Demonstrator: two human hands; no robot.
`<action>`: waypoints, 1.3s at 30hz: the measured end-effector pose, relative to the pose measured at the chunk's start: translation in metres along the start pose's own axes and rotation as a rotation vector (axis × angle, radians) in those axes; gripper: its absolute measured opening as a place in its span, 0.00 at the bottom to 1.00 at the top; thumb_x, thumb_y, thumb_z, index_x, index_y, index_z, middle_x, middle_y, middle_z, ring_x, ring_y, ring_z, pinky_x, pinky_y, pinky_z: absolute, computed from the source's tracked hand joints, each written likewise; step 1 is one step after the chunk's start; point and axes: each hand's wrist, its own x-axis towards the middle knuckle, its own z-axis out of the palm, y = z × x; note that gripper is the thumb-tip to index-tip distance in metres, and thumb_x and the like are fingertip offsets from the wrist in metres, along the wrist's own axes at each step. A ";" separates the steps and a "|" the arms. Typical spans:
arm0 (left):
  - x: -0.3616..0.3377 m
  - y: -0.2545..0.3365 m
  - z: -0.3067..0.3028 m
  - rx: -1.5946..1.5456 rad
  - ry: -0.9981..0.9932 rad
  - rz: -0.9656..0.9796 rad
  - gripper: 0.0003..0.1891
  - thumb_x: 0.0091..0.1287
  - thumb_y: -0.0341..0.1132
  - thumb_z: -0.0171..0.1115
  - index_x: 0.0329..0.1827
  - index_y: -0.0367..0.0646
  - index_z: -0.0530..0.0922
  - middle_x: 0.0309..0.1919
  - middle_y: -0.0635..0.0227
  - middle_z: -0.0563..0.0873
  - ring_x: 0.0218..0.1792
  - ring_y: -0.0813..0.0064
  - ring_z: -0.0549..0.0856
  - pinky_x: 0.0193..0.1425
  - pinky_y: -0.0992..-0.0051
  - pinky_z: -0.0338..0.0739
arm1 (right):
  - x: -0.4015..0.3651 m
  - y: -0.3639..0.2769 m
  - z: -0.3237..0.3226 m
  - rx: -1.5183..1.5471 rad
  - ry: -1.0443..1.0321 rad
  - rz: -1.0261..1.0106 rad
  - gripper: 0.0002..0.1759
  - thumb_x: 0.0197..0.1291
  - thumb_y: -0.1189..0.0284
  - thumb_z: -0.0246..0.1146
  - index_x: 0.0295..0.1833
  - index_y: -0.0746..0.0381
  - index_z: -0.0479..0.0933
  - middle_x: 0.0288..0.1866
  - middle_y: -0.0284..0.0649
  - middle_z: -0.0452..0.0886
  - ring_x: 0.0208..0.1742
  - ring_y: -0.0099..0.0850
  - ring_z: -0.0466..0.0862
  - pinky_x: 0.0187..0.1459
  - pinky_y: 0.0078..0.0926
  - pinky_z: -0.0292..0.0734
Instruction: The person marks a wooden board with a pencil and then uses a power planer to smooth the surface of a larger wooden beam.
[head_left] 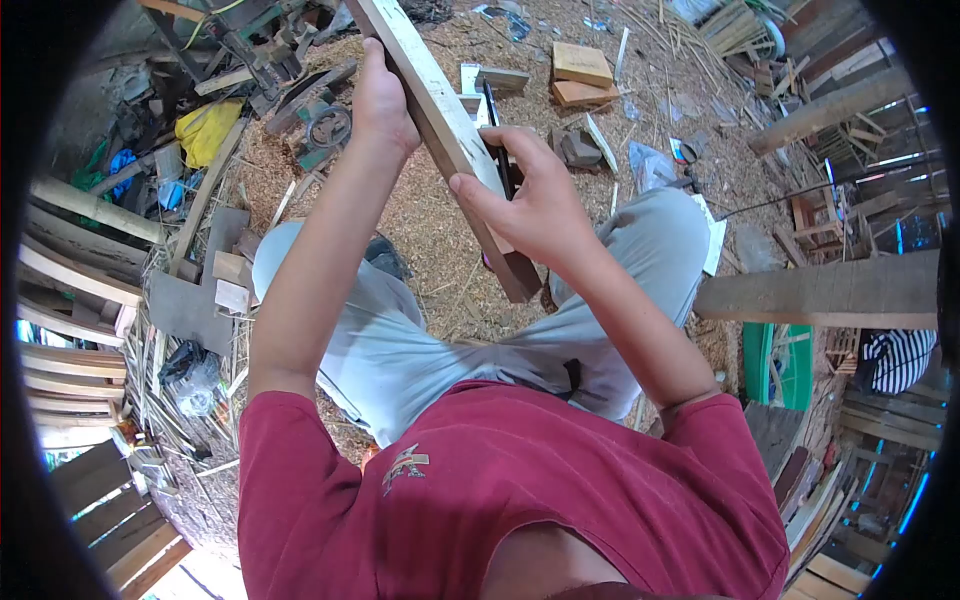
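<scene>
A long squared wooden beam (435, 100) slants across the space above my knees, its pale top face lit and its near side darker. My left hand (383, 108) is closed round the beam's left edge, thumb pointing up along it; its other fingers are hidden. Lower down, my right hand (535, 190) grips the beam from the right, with the thumb on the top face. A thin black rod (492, 108) lies between that hand's forefinger and the beam. Its exact kind cannot be made out. The beam's dark near end (522, 278) sticks out past the right hand.
Sawdust and wood shavings cover the ground (450, 225). Wooden blocks (582, 64) are stacked ahead. A metal clamp-like tool (325, 130) and a yellow cloth (208, 133) lie left. A thick post (820, 290) and a green plastic object (778, 365) stand right.
</scene>
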 end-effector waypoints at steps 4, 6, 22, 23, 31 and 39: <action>0.013 0.024 -0.011 0.012 0.077 0.069 0.27 0.87 0.56 0.40 0.62 0.41 0.77 0.44 0.61 0.85 0.42 0.65 0.87 0.47 0.59 0.86 | -0.001 -0.009 0.011 0.006 -0.061 0.036 0.29 0.59 0.64 0.75 0.62 0.68 0.79 0.50 0.53 0.82 0.51 0.51 0.85 0.54 0.44 0.81; 0.020 0.029 -0.023 0.010 0.094 0.078 0.27 0.87 0.56 0.40 0.61 0.41 0.78 0.43 0.62 0.86 0.43 0.66 0.87 0.47 0.60 0.86 | -0.003 -0.008 0.018 0.029 -0.094 0.045 0.29 0.59 0.65 0.74 0.63 0.68 0.78 0.51 0.53 0.82 0.52 0.51 0.85 0.54 0.44 0.81; 0.011 0.044 -0.046 -0.039 0.110 0.180 0.27 0.86 0.56 0.41 0.64 0.43 0.79 0.43 0.62 0.87 0.38 0.70 0.86 0.44 0.66 0.85 | -0.023 0.004 0.041 0.108 -0.129 -0.015 0.31 0.58 0.73 0.73 0.66 0.70 0.74 0.50 0.54 0.78 0.48 0.49 0.81 0.49 0.40 0.78; 0.011 0.044 -0.045 -0.045 0.083 0.157 0.27 0.86 0.56 0.41 0.63 0.43 0.79 0.43 0.62 0.88 0.38 0.70 0.86 0.44 0.66 0.85 | -0.023 0.005 0.041 0.134 -0.138 0.011 0.31 0.58 0.73 0.73 0.66 0.70 0.74 0.50 0.53 0.77 0.48 0.48 0.81 0.49 0.39 0.78; 0.009 0.035 -0.045 -0.055 0.043 0.161 0.25 0.85 0.54 0.44 0.62 0.42 0.80 0.41 0.65 0.86 0.37 0.71 0.86 0.43 0.67 0.84 | -0.028 0.012 0.037 0.050 -0.135 0.004 0.33 0.57 0.74 0.74 0.67 0.69 0.73 0.54 0.54 0.77 0.51 0.51 0.81 0.52 0.41 0.79; 0.003 0.036 -0.049 -0.317 -0.310 0.299 0.30 0.84 0.53 0.42 0.70 0.34 0.71 0.38 0.67 0.74 0.35 0.72 0.72 0.36 0.71 0.73 | -0.040 0.007 0.038 -0.053 -0.099 -0.060 0.36 0.52 0.77 0.78 0.68 0.66 0.75 0.59 0.52 0.78 0.55 0.51 0.82 0.55 0.41 0.80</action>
